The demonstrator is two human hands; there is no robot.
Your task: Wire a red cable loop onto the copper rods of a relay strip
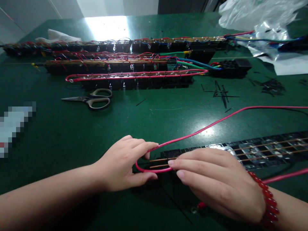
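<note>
A pink-red wire (196, 133) comes in from the right and bends into a U at the end of a black strip (286, 150) with thin copper-coloured rods. My left hand (125, 160) is closed around the bend, thumb below and fingers above. My right hand (223, 183) lies over the strip, its fingertips pinching the wire's lower run beside the rod ends. The palm hides part of the strip and wire. Under that hand a ring terminal (193, 210) with a red sleeve pokes out, and more red wire shows past the wrist.
Scissors (92, 98) lie beyond my left hand. Several wired black strips (134, 80) stretch across the back of the green table (72, 131). Black cable-tie scraps (271, 86) lie at right, below clear plastic bags (255, 16). A blurred-out item (14, 128) is at far left.
</note>
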